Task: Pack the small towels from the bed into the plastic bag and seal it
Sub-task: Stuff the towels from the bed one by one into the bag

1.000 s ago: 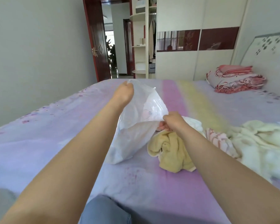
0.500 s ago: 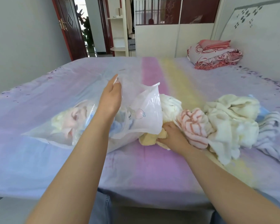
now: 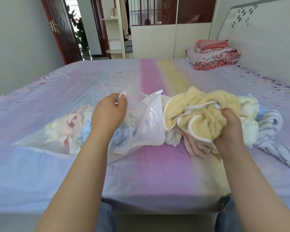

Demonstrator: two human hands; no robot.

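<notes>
The left hand [image 3: 109, 114] pinches the upper lip of the plastic bag [image 3: 147, 124], lifting the mouth so it gapes toward three o'clock. The bag lies on its side on the bed [image 3: 157, 173], its body stretching off toward nine o'clock, and through the clear film pale yellow, pink and blue towels [image 3: 70, 128] show, already inside. Just beside the open mouth, at three o'clock from it, the right hand [image 3: 229, 129] is clenched around a bunched yellow towel [image 3: 201, 114] with white trim, held just above the loose heap. Under and around that hand sit the unpacked ones: an orange-striped towel [image 3: 194, 146] touching the bag's lower edge area, a cream towel [image 3: 248, 114] behind the fist, and a blue-and-white striped towel [image 3: 271, 133] trailing off toward four o'clock. The bag's mouth is unsealed. Far off at one o'clock, a folded red-patterned quilt [image 3: 214, 56] rests by the headboard.
</notes>
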